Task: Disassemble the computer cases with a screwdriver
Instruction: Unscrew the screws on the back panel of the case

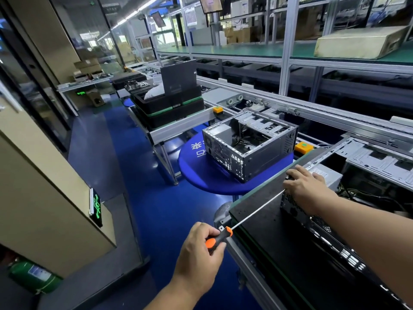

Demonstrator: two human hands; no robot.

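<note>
The left hand (199, 247) is curling its fingers around the orange-and-black handle of a long screwdriver (220, 237), gripping it firmly at about six o'clock in the view. The thin steel shaft is running up toward two o'clock from the handle, crossing a black work mat (263, 220), and its tip is reaching the corner of the near computer case (317, 222), just under the right hand (306, 186). The tip itself is hidden there, so whether it is seated in a screw cannot be told.

The right hand is lying over the top corner of that case at about three o'clock, fingers bent over the edge and pressing on the metal, holding the case steady. The case is lying on the mat with its perforated rear panel facing the person and its open interior, with grey cables, showing beyond the wrist.

A second computer case (250, 146), side panel off, is standing on a round blue stool (201, 173) at about twelve o'clock from the hands, well apart from them. Behind it at eleven o'clock, stacked black trays (169, 106) are sitting on an aluminium conveyor frame (279, 104). An orange stop block (303, 147) is sitting just right of the second case. The blue floor (138, 175) is stretching away at nine o'clock.
</note>
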